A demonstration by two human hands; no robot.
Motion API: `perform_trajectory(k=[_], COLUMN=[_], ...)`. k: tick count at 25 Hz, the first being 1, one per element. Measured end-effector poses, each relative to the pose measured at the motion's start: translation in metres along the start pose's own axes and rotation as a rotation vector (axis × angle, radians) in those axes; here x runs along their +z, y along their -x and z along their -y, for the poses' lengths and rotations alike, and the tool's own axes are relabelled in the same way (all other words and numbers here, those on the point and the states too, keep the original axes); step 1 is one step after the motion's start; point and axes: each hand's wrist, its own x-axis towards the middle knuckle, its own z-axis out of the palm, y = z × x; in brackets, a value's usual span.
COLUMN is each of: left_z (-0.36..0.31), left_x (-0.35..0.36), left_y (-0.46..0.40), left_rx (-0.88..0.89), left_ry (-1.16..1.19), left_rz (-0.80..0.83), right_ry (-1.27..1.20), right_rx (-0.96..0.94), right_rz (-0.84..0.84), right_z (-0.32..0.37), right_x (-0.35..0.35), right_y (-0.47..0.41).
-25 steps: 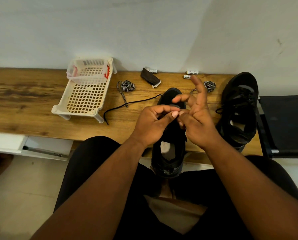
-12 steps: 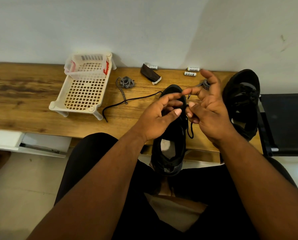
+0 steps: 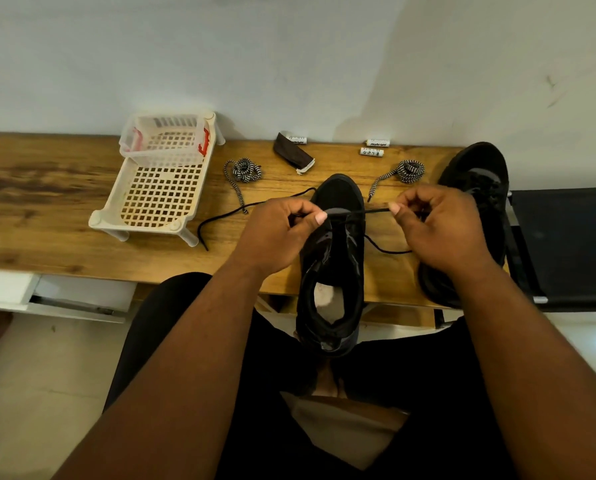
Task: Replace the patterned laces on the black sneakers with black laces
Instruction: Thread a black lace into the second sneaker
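Black sneaker (image 3: 334,258) lies at the centre of the frame, toe pointing toward the wall, its heel overhanging the near edge of the wooden desk (image 3: 47,216) above the person's lap. A black lace (image 3: 376,211) runs taut across the front of its eyelets. The left hand (image 3: 276,230) pinches the lace at the left side of the shoe, fingers (image 3: 319,218) curled around it; the lace's free end trails left across the desk to a tip near the white basket (image 3: 161,188). The right hand (image 3: 442,226) pinches the other part of the lace just right of the shoe, fingers clenched on it, and a slack loop hangs below toward the wrist. The second black sneaker (image 3: 476,188) stands at the right edge of the desk, partly behind the right hand. Two patterned laces lie coiled beyond the shoe: one (image 3: 243,171) upper left of it, another (image 3: 405,171) upper right. A dark pouch (image 3: 291,152) and small white tubes (image 3: 372,148) sit near the wall.
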Motion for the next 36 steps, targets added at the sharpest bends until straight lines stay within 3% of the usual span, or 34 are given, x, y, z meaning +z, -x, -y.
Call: perform_trajectory(k=[3,6,9,12,16,20,23,29,36], left_z=[0.005,-0.004,-0.02,-0.021,-0.013,-0.008,-0.008,-0.019,0.005], left_x=[-0.01,-0.006,0.006,0.015,0.017,0.02,0.021,0.027,0.019], left_y=[-0.003,0.0,0.004,0.005,0.002,0.013,0.028,0.036,0.038], left_rx=[-0.111,-0.191,-0.209,-0.231,-0.247,-0.236,-0.279,-0.061,-0.167], left_ry=[-0.039,0.037,0.305,0.333,0.259,0.05,-0.122,-0.42,-0.084], left_rz=[-0.137,-0.306,-0.148,-0.062,-0.025,-0.015,0.021,-0.042,-0.019], right_ry=[0.049,0.112,-0.158,-0.468,-0.294,-0.212,-0.108,0.03,-0.035], right_rx=[0.088,0.025,-0.15,-0.143,-0.13,0.0,-0.028,0.017,0.025], right_rz=[0.011,0.064,0.137,0.222,0.188,0.181,0.131,0.104,0.082], right_z=[-0.001,0.002,0.021,0.038,0.026,0.021,0.019,0.021,0.024], right_x=[0.004,0.018,0.039,0.055,0.053,0.058,0.062,0.069,0.085], right_y=[-0.001,0.002,0.011,0.019,0.013,0.017,0.022,0.026,0.031])
